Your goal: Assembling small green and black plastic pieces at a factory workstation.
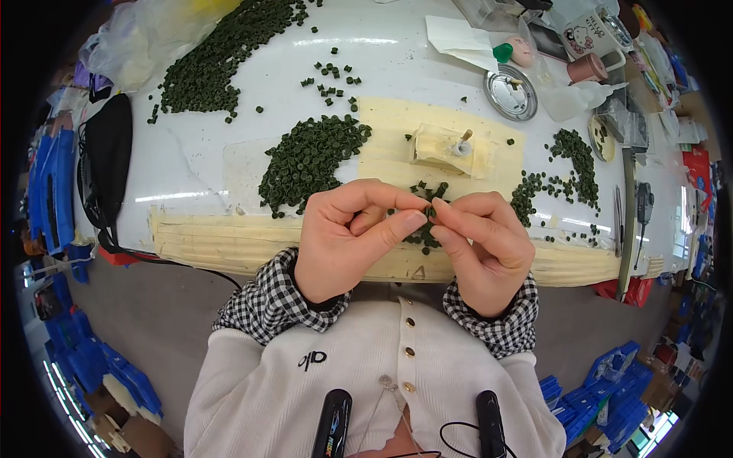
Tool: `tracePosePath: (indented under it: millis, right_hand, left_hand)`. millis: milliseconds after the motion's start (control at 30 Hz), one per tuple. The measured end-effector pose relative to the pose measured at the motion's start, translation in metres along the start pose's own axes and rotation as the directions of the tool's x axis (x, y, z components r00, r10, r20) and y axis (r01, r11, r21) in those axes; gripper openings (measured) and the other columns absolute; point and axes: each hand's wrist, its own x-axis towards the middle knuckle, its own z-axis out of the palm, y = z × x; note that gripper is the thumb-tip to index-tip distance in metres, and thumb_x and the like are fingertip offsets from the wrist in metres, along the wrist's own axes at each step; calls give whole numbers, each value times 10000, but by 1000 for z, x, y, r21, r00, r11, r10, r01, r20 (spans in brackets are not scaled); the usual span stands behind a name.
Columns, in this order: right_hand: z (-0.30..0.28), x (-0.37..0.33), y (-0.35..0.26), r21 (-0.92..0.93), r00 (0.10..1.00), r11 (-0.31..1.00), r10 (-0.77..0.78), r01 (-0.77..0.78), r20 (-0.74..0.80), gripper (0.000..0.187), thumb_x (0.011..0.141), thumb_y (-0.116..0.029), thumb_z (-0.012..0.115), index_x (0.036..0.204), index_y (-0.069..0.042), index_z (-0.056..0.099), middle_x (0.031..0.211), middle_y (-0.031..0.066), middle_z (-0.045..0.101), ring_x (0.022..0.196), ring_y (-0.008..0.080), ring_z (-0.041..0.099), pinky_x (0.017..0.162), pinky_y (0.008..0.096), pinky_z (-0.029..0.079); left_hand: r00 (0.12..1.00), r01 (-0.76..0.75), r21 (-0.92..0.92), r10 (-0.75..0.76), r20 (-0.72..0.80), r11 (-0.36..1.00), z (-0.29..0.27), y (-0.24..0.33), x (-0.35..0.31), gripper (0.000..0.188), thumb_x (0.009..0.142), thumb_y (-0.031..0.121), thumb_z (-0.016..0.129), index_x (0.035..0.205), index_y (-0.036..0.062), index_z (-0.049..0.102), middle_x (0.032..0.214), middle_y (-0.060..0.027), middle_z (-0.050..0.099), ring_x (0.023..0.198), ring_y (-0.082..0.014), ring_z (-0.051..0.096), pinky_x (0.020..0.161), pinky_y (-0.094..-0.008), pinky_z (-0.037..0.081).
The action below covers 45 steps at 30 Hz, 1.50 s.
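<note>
My left hand [353, 235] and my right hand [485, 243] meet over the near edge of the table, their fingertips pinched together. Between them sits a small dark green part [432, 212], mostly covered by the fingers. A few more such green parts [424, 241] lie right under my fingertips. To the left of my hands spreads a heap of green parts [309, 156]. Just beyond my hands stands a block wrapped in cream tape [443, 151], with a short peg sticking up from it.
A larger green heap [210, 72] lies at the far left, and another pile [573, 164] at the right. A round metal dish [510, 93], a white squeeze bottle [573, 101] and a mug [592, 34] stand at the back right. Cream tape covers the table's front edge [206, 237].
</note>
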Motion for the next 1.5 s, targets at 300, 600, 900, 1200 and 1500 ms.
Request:
tracePosePath:
  millis: [300, 600, 900, 1200, 1500]
  right_hand:
    - [3, -1, 2, 14, 1000, 1000, -7, 7, 30, 274, 786, 68, 645, 1051, 2, 660, 911, 97, 616, 723, 139, 588, 602, 220, 464]
    - [-2, 1, 6, 23, 995, 999, -28, 26, 98, 287, 790, 62, 648, 1066, -17, 661, 916, 94, 620, 717, 136, 586, 595, 214, 458]
    - [0, 2, 7, -86, 987, 986, -136, 143, 84, 315, 772, 78, 656, 1069, -24, 662, 905, 90, 621, 707, 139, 589, 601, 222, 472]
    - [-9, 8, 1, -103, 996, 992, -82, 79, -30, 303, 752, 30, 689, 1049, -27, 666, 870, 88, 607, 697, 149, 586, 623, 242, 475]
    - [-22, 55, 10, -571, 988, 815, -150, 97, -46, 159, 744, -47, 702, 895, -21, 658, 782, 83, 564, 706, 213, 562, 620, 301, 450]
  left_hand:
    - [982, -145, 206, 166, -91, 968, 1, 1, 2, 173, 789, 9, 682, 961, 23, 686, 561, 81, 335, 519, -13, 310, 496, -174, 267]
    - [977, -178, 289, 205, -65, 941, -1, 0, 3, 158, 766, -8, 691, 922, 20, 699, 542, 64, 331, 515, -31, 315, 493, -196, 271]
    - [979, -166, 296, 193, -66, 941, -1, 2, 3, 167, 763, -5, 694, 928, 21, 700, 532, 63, 317, 510, -38, 303, 489, -200, 262]
    - [972, -196, 322, 228, -64, 926, -2, 4, 3, 172, 760, -8, 696, 929, 24, 700, 536, 61, 315, 505, -40, 301, 487, -200, 269]
    - [970, -200, 308, 233, -74, 930, -1, 3, 4, 175, 764, -9, 696, 937, 22, 699, 549, 62, 315, 512, -36, 320, 494, -196, 282]
